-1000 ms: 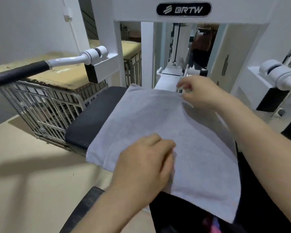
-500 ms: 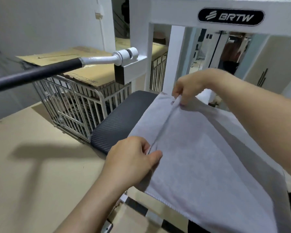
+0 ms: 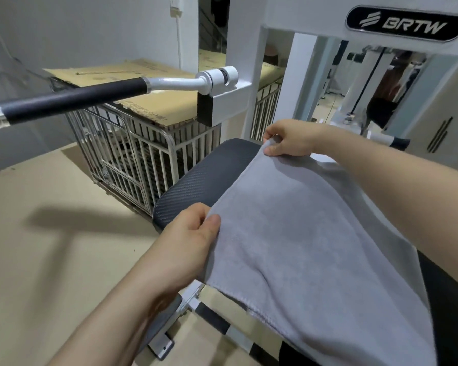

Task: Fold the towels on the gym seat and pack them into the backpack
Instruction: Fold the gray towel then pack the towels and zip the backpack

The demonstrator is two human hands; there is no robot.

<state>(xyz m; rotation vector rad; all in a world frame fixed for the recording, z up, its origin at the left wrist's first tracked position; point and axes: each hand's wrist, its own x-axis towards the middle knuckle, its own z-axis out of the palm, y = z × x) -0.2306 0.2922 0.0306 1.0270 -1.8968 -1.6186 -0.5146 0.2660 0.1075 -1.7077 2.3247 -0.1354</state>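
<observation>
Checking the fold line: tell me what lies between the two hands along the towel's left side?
Only the grey towel's own edge, running taut over the black seat from left hand to right hand; head view.

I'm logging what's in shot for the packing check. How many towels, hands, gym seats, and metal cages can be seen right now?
Grey towel: 1
Hands: 2, left hand and right hand
Gym seat: 1
Metal cage: 1
Total: 5

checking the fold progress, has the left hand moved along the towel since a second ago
Yes. The left hand went from the middle of the towel to its left edge, beside the bare seat pad, and now pinches that edge.
</observation>
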